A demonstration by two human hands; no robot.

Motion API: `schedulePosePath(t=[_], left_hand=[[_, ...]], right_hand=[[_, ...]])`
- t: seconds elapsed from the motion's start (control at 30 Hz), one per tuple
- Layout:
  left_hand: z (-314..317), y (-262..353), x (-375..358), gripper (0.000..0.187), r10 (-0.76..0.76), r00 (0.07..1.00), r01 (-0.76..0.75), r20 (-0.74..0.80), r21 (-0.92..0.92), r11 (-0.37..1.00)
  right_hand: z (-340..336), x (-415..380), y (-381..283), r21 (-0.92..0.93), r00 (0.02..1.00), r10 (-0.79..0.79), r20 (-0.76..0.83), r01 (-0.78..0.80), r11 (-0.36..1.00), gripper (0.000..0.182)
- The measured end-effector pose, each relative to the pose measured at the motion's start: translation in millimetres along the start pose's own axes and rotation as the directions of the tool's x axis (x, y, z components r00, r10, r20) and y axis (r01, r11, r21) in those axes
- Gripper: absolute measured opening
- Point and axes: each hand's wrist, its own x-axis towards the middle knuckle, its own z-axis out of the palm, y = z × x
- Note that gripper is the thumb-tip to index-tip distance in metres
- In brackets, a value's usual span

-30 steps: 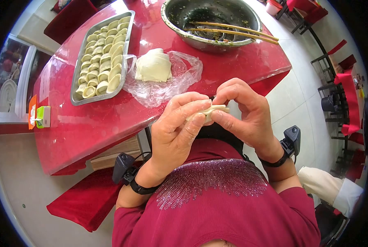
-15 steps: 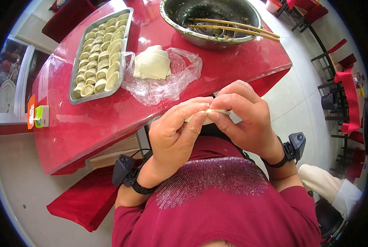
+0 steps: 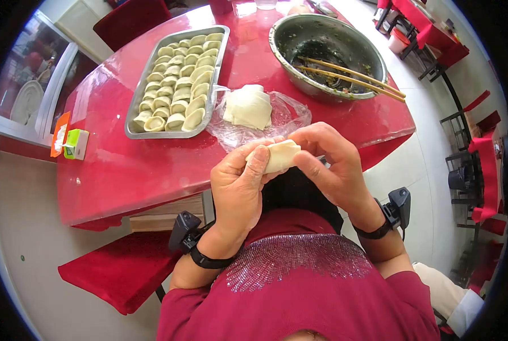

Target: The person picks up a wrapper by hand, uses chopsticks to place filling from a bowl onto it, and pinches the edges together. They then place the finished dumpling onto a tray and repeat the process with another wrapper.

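- From my far-off seat I see the folded dough (image 3: 281, 157) held up in the air, near the close edge of the table (image 3: 106, 170), above or just beside it; I can't tell which.
- The left hand (image 3: 238, 184) has the dough pinched between thumb and fingers. The right hand (image 3: 334, 167) is at the other end, thumb and finger curled there; I can't tell if they squeeze it.
- I think the dough could tear if both hands pull too hard. If a pinch is weak, a fold could pop open.
- If it slips, I think it could miss the table and land on the dark lap (image 3: 296, 196).
- Just past the hands lies a clear plastic bag (image 3: 293, 113) with a stack of wrappers (image 3: 248, 108) on it. Fingers reaching low could snag the thin bag.
- To the left, the tray (image 3: 166, 135) is packed with dumplings (image 3: 177, 94), so I'd guess a bump would squash some.
- Chopsticks (image 3: 353, 77) poke over the rim of the bowl (image 3: 291, 40); a sleeve could knock them.
- The widest bare red is left and near, below the tray.
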Motion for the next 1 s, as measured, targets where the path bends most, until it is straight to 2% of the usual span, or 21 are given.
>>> schedulePosePath(t=[0.03, 0.17, 0.23, 0.37, 0.43, 0.57, 0.77, 0.8, 0.83, 0.93, 1.0], left_hand=[[-1.0, 0.1, -0.5, 0.025, -0.003, 1.000, 0.003, -0.002, -0.002, 1.000], [-2.2, -0.1, -2.8, 0.025, 0.007, 1.000, -0.008, 0.026, 0.032, 0.999], [-3.8, 1.3, -2.7, 0.025, 0.011, 0.999, -0.014, 0.050, 0.048, 0.999], [-7.2, -0.1, -4.4, 0.023, -0.027, 0.998, 0.017, 0.056, 0.170, 0.985], [-7.6, -1.7, -5.7, 0.023, -0.035, 0.997, 0.021, 0.064, 0.206, 0.978], [-6.6, -1.3, -3.9, 0.023, -0.023, 0.996, 0.002, 0.083, 0.248, 0.969], [-5.5, -2.4, -4.6, 0.021, -0.008, 0.992, -0.041, 0.130, 0.369, 0.928], [-5.4, -2.8, -5.4, 0.021, -0.026, 0.990, -0.033, 0.137, 0.415, 0.909], [-5.4, -3.8, -5.5, 0.021, -0.029, 0.990, -0.031, 0.137, 0.416, 0.909], [-5.0, -5.7, -5.6, 0.019, 0.001, 0.990, -0.062, 0.141, 0.429, 0.901], [-2.0, -4.1, -4.4, 0.021, -0.028, 0.995, 0.002, 0.095, 0.257, 0.966]], right_hand=[[2.0, -1.5, 2.0, 0.089, 0.999, 0.030, -0.042, -0.026, 0.996, 0.017], [5.5, -4.1, 2.6, 0.059, 0.999, 0.012, -0.050, -0.009, 0.998, 0.015], [3.1, -1.6, -0.8, -0.082, 0.998, -0.059, -0.021, 0.057, 0.995, 0.012], [-1.4, -1.0, -3.5, -0.131, 0.998, -0.052, 0.029, 0.055, 0.990, 0.009], [-2.9, -1.4, -3.3, -0.243, 0.990, -0.136, 0.036, 0.140, 0.960, 0.008], [-6.0, -2.7, -1.3, -0.244, 0.988, -0.153, 0.027, 0.155, 0.957, 0.007], [-10.2, 0.3, -8.7, -0.196, 0.996, -0.068, 0.065, 0.079, 0.977, 0.007], [-10.3, -0.3, -5.0, -0.229, 0.988, -0.135, 0.080, 0.150, 0.962, 0.007], [-10.4, -0.9, -2.3, -0.260, 0.975, -0.200, 0.097, 0.219, 0.940, 0.007], [-7.6, -2.0, -0.9, -0.300, 0.970, -0.235, 0.056, 0.241, 0.923, 0.007], [-6.5, -2.9, 4.0, -0.239, 0.975, -0.221, 0.016, 0.218, 0.946, 0.010]])
